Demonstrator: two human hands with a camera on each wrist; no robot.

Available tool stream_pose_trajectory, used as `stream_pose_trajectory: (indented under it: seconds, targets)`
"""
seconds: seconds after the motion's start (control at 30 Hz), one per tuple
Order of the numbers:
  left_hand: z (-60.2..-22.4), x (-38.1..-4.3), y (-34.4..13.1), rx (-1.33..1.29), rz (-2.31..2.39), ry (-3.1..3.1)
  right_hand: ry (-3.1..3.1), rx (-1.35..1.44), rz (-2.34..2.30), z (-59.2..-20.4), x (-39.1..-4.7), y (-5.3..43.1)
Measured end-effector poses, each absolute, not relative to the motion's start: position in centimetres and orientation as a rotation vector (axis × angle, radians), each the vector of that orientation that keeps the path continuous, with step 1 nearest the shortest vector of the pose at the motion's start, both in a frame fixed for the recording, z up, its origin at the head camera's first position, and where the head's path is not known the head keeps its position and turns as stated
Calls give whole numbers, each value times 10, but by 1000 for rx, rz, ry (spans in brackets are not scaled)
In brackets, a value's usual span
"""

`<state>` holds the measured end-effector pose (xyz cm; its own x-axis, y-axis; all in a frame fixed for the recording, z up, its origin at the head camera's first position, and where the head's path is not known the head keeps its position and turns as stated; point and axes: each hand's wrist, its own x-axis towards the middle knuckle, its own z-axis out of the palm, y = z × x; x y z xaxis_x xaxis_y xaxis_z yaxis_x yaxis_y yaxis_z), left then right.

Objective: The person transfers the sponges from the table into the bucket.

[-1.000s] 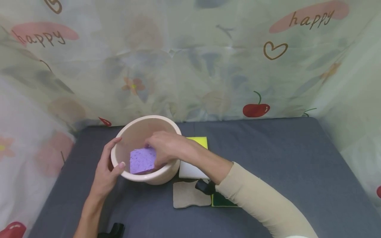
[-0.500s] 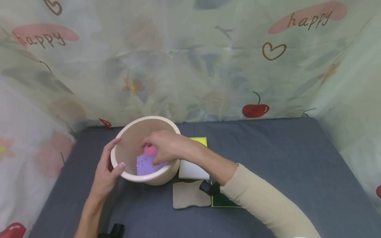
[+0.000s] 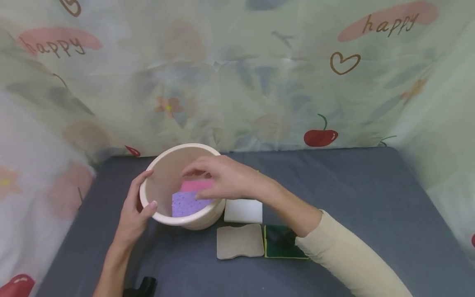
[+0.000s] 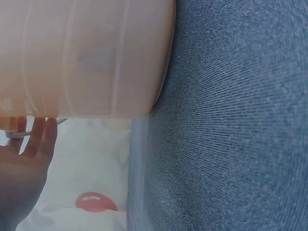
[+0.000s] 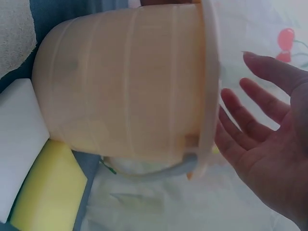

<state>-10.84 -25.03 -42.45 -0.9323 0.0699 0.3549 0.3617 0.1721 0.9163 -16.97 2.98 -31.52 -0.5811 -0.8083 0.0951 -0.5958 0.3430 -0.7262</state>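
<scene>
A cream plastic bucket [image 3: 182,222] stands at the left of the table, its mouth toward me. My left hand [image 3: 135,206] holds its left rim, fingers and thumb at the edge; in the left wrist view the fingers lie against the wall near the rim. Inside rest a purple speckled sponge [image 3: 183,205] and, behind it, a pink one [image 3: 193,185]. Over the bucket's right rim hovers my right hand [image 3: 230,177], its fingers spread and relaxed, holding nothing. The right wrist view shows that hand [image 5: 269,139] beside the rim with its palm bare.
Right of the bucket lie a white sponge block [image 3: 243,211], a beige notched sponge [image 3: 240,242] and a dark green scouring sponge [image 3: 283,245], side by side. A yellow sponge [image 5: 48,187] stands beside the white block, mostly hidden by my forearm in the head view. Printed curtains [image 3: 274,90] enclose the table.
The right hand has let go of the purple sponge inside the bucket and moved up and right. The pink sponge behind it has come into view. The left hand stays on the rim.
</scene>
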Motion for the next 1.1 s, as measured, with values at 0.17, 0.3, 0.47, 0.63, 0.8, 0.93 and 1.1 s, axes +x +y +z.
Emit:
stream_pose_trajectory:
  seconds: [0.17, 0.3, 0.47, 0.63, 0.8, 0.93, 1.1]
  targets:
    - [-424, -109, -251, -434, -1862, -2180, 2361, -1198, -1163, -311, -165, 46]
    - [-425, -110, -251, -445, -1876, -2168, 2403, -1176, -1193, -309, -163, 56]
    - [-426, -110, -251, -457, -1893, -2165, 2407, -1173, -1244, -313, -158, 72]
    - [-424, -109, -252, -460, -1890, -2173, 2410, -1145, -1286, -321, -151, 89]
    - [-423, -108, -254, -471, -1848, -2218, 2429, -1137, -1265, -326, -146, 103]
    - [-424, -108, -256, -480, -1824, -2230, 2463, -1147, -1232, -329, -143, 113]
    - [-425, -110, -255, -481, -1803, -2237, 2498, -1098, -1234, -334, -141, 127]
